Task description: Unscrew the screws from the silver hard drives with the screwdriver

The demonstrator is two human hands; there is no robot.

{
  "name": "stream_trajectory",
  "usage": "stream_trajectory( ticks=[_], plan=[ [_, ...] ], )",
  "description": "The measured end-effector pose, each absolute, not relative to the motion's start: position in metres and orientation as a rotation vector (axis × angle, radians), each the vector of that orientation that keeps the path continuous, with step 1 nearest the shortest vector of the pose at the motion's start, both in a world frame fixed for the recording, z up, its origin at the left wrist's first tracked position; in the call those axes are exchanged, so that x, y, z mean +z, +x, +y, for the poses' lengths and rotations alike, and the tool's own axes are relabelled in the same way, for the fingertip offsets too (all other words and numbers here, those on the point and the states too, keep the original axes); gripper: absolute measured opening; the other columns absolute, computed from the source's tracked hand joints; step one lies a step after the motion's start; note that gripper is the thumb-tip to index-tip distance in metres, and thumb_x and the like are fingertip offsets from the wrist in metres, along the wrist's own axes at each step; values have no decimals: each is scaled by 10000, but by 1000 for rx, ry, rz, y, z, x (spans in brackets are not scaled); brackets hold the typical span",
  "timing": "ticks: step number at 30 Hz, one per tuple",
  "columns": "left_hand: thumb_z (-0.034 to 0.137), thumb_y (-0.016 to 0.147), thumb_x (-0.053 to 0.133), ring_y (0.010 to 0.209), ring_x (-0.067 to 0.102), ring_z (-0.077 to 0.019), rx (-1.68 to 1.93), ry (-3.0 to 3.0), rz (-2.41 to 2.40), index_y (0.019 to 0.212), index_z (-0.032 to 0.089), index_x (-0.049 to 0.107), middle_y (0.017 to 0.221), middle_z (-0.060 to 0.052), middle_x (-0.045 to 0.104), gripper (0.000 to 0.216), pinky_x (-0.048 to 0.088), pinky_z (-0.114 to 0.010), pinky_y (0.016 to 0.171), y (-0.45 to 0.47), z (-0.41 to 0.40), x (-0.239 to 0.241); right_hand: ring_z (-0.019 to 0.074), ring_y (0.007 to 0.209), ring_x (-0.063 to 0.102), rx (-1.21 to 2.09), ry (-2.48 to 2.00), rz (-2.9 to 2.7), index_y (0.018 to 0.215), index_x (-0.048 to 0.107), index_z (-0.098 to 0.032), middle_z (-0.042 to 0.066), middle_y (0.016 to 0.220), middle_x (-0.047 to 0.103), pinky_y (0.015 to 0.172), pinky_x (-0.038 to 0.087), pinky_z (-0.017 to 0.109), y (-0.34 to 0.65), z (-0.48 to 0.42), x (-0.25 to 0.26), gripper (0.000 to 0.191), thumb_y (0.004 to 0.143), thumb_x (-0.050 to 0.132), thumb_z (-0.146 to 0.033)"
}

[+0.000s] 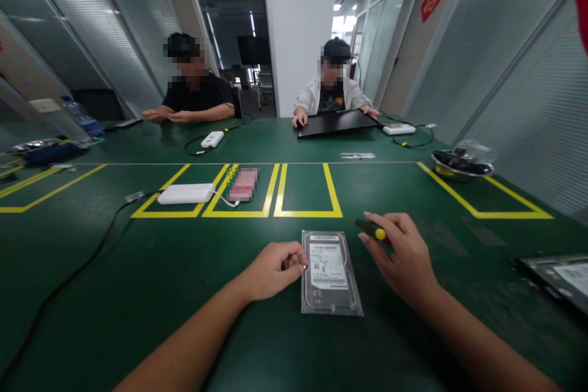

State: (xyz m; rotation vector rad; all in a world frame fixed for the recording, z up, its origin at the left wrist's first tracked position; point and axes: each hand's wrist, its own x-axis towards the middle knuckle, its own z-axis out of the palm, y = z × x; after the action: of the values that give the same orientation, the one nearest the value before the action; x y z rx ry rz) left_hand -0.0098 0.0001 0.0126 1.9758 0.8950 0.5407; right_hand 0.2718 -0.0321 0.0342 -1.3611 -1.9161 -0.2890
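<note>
A hard drive (328, 272) with a white label lies flat on the green table, label side up. At its left edge is my left hand (278, 268), fingers curled and thumb meeting forefinger. A tiny pale glint shows at those fingertips, too small to name. My right hand (402, 251), to the right of the drive, is closed on a screwdriver (370, 228) with a dark handle and a yellow end. The thin shaft points left, above the drive's far right corner and apart from it.
A white power bank (186, 193) is cabled to a pink phone (244, 184) inside yellow tape outlines. More drives (558, 278) lie at right, below a bowl of dark parts (462, 165). Across the table sit two people, one holding a dark panel (337, 124).
</note>
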Motion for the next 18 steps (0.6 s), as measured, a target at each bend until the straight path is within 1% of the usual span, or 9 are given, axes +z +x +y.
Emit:
stream_trajectory(
  ticks=[2, 4, 8, 10, 13, 18],
  plan=[
    [169, 852, 581, 635, 488, -112, 542, 1978, 893, 900, 149, 633, 706, 30, 560, 74, 359, -216, 594, -10, 0, 13, 199, 941, 583, -263, -1275, -1848, 1210, 598, -136, 99, 1035, 565, 821, 518, 327, 269, -32, 40, 309, 981, 540, -336],
    [168, 852, 579, 638, 493, -112, 542, 1979, 889, 901, 149, 631, 710, 29, 562, 74, 362, -215, 596, -10, 0, 13, 196, 975, 591, -201, -1239, -1787, 1224, 580, -165, 87, 1060, 592, 864, 517, 338, 265, -32, 45, 298, 969, 565, -319],
    [170, 851, 579, 636, 485, -111, 543, 1973, 885, 897, 146, 629, 707, 30, 553, 72, 362, -213, 594, -10, 0, 14, 181, 959, 642, 88, -1102, -1550, 1305, 438, -216, 71, 1081, 615, 835, 554, 330, 255, -33, 50, 426, 932, 627, -298],
    [175, 855, 578, 639, 483, -112, 542, 1970, 884, 902, 145, 629, 709, 30, 549, 75, 360, -212, 593, -10, -1, 14, 181, 956, 653, 181, -1003, -1500, 1295, 394, -231, 73, 1097, 605, 823, 569, 337, 250, -33, 53, 457, 919, 646, -292],
    [185, 858, 577, 639, 480, -114, 540, 1969, 886, 911, 145, 628, 711, 30, 546, 85, 358, -215, 593, -10, -1, 14, 178, 940, 649, 152, -938, -1561, 1282, 435, -238, 75, 1124, 593, 833, 573, 354, 242, -33, 64, 426, 918, 649, -287],
    [200, 849, 579, 632, 474, -116, 541, 1972, 899, 891, 147, 624, 698, 32, 535, 80, 352, -221, 596, -9, -2, 17, 173, 946, 626, 143, -866, -1625, 1340, 487, -271, 60, 1167, 576, 828, 564, 355, 223, -37, 94, 406, 949, 594, -259]
  ],
)
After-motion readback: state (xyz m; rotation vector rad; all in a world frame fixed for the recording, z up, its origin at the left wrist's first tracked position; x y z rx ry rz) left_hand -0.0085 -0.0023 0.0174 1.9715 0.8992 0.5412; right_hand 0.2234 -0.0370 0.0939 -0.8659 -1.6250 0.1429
